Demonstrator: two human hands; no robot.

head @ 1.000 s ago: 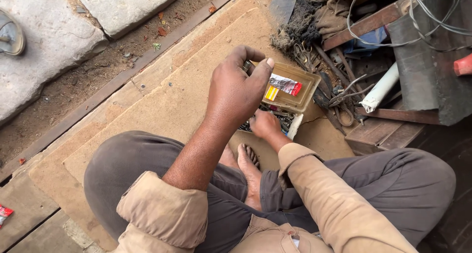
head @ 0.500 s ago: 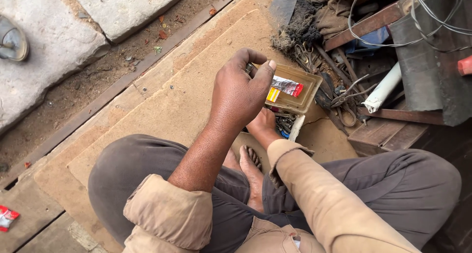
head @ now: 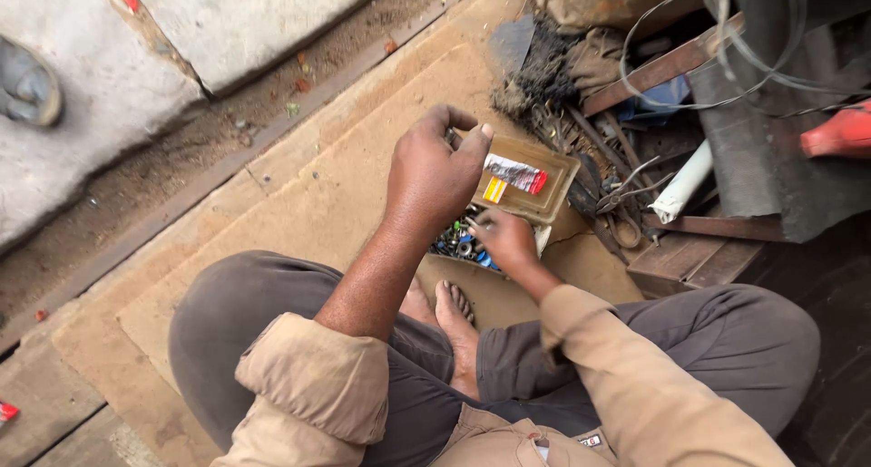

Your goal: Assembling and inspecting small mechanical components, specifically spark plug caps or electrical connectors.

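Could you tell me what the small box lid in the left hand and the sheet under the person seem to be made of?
The box lid looks like cardboard: dull brown, thin edges, a paper label stuck on it. The sheet looks like fibreboard or plywood: flat, matte tan, grainless, with straight-cut layered edges; which one I cannot tell.

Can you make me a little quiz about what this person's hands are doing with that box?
1. True or false: the left hand holds up the lid of the small brown box.
2. Where do the right hand's fingers reach?
A. among the small metal bits in the box
B. onto the white pipe
C. onto the bare foot
3. Fill in: the white pipe lies beside a pair of rusty ____.

Key:
1. True; its fingers pinch the lid's top edge.
2. A; the small metal bits are a mix of dark, silvery and blue pieces.
3. pliers
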